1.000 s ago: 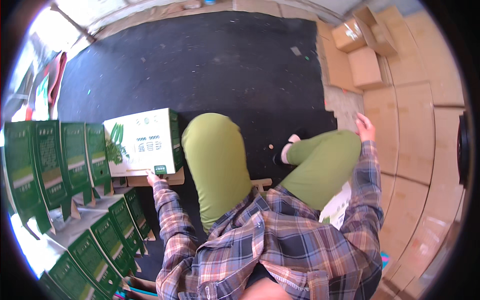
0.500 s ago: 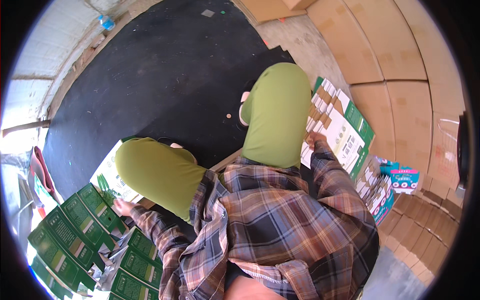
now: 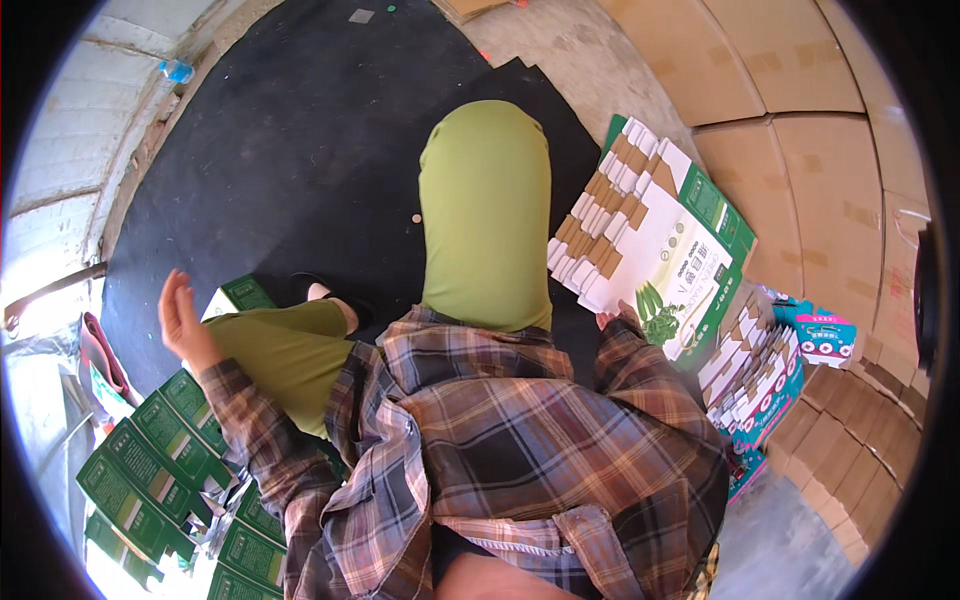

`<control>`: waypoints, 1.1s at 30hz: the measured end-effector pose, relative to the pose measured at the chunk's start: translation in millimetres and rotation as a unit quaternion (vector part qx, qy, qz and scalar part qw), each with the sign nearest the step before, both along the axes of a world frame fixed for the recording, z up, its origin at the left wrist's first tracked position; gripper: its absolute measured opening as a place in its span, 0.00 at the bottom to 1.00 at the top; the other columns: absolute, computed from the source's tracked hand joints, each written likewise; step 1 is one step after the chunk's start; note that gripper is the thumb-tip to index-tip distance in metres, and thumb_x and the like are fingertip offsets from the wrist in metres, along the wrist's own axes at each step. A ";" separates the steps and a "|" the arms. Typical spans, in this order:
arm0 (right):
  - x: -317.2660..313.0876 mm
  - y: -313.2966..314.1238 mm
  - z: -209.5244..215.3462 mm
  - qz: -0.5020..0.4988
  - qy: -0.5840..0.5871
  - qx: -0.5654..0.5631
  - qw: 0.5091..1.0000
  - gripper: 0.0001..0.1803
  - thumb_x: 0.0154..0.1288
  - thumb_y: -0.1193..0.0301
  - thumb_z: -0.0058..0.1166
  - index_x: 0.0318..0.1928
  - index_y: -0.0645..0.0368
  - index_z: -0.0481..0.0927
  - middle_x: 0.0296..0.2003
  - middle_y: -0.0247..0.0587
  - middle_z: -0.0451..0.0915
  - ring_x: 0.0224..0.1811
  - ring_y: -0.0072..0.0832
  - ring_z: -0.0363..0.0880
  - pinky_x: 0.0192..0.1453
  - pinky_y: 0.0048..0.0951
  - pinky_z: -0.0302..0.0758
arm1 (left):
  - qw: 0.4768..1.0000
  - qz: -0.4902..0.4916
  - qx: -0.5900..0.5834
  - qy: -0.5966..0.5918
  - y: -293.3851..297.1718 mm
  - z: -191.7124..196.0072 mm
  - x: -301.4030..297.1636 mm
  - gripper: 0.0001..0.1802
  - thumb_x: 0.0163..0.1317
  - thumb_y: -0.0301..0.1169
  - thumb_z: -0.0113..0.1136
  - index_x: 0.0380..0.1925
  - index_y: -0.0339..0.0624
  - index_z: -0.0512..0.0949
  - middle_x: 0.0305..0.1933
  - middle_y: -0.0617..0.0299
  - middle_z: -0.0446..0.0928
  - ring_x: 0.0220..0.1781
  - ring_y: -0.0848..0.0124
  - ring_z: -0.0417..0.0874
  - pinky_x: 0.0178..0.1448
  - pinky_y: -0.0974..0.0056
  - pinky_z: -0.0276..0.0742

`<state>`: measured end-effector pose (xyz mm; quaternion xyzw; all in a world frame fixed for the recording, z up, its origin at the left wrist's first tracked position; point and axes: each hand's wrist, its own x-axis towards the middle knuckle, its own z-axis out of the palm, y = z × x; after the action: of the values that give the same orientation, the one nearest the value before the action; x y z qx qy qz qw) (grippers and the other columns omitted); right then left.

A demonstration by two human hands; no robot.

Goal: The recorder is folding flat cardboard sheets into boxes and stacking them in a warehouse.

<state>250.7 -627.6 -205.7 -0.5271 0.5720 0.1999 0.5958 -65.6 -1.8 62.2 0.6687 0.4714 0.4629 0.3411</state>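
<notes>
My left hand (image 3: 183,322) is raised over the left leg, fingers stretched out and holding nothing. Below it stand several folded green cartons (image 3: 150,480) in rows. Another green-and-white carton (image 3: 245,294) shows partly behind my left knee. My right hand (image 3: 617,316) is at the near edge of a stack of flattened white-and-green cartons (image 3: 655,245) with a leafy vegetable print. Its fingers look closed on the edge of the top flattened carton, though they are partly hidden by the sleeve. The stack's brown and white flaps fan out at its left side.
A black mat (image 3: 300,150) covers the floor ahead. Large brown boxes (image 3: 790,70) are piled up at the right. Pink-and-teal cartons (image 3: 760,385) and bundled brown cardboard (image 3: 850,450) stand at the lower right. A blue bottle (image 3: 176,71) lies by the left wall.
My left hand has lifted away from the carton by my left knee. My right hand has moved along the stack to its nearer edge. The view and my legs have shifted.
</notes>
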 end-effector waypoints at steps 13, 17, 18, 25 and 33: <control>-12.7 -59.2 -45.2 -0.169 -0.047 0.211 0.962 0.26 0.55 0.43 0.54 0.36 0.54 0.77 0.24 0.31 0.77 0.21 0.27 0.72 0.26 0.30 0.74 | 0.963 -0.164 -0.174 0.124 -10.1 -67.6 7.1 0.14 0.63 0.25 0.52 0.49 0.38 0.75 0.42 0.62 0.77 0.44 0.76 0.76 0.48 0.73 0.72; -7.8 -6.1 -7.1 -0.231 -0.184 0.159 0.942 0.19 0.54 0.51 0.60 0.36 0.51 0.78 0.25 0.25 0.78 0.23 0.22 0.73 0.25 0.25 0.73 | 0.962 -0.155 -0.194 0.115 -11.7 -61.4 4.0 0.15 0.63 0.26 0.52 0.50 0.40 0.75 0.42 0.63 0.77 0.42 0.77 0.77 0.45 0.74 0.72; -2.6 1.0 1.8 -0.213 -0.210 0.166 0.940 0.17 0.55 0.53 0.60 0.36 0.51 0.77 0.25 0.26 0.78 0.23 0.21 0.73 0.25 0.24 0.73 | 0.957 -0.165 -0.205 0.123 -12.1 -62.2 6.4 0.14 0.63 0.25 0.52 0.49 0.39 0.75 0.41 0.62 0.77 0.42 0.76 0.77 0.46 0.74 0.72; 102.7 106.0 104.5 -0.065 -0.319 0.080 0.942 0.16 0.57 0.58 0.60 0.36 0.55 0.73 0.23 0.28 0.69 0.25 0.23 0.73 0.29 0.24 0.75 | 0.945 -0.238 -0.201 0.102 -9.4 -54.2 26.3 0.16 0.62 0.25 0.52 0.50 0.40 0.75 0.40 0.64 0.76 0.38 0.79 0.75 0.42 0.75 0.70; 122.4 269.1 255.8 0.133 -0.357 0.227 0.896 0.11 0.58 0.63 0.57 0.32 0.57 0.74 0.23 0.32 0.72 0.27 0.25 0.73 0.32 0.29 0.74 | 0.951 -0.200 -0.217 0.092 7.2 -53.1 14.9 0.17 0.58 0.24 0.56 0.49 0.43 0.76 0.40 0.64 0.76 0.37 0.79 0.74 0.43 0.74 0.72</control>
<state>373.1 -358.5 50.1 -0.4842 0.1845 0.2002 0.8315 -50.6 5.4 9.1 0.6987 0.4464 0.2084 0.5188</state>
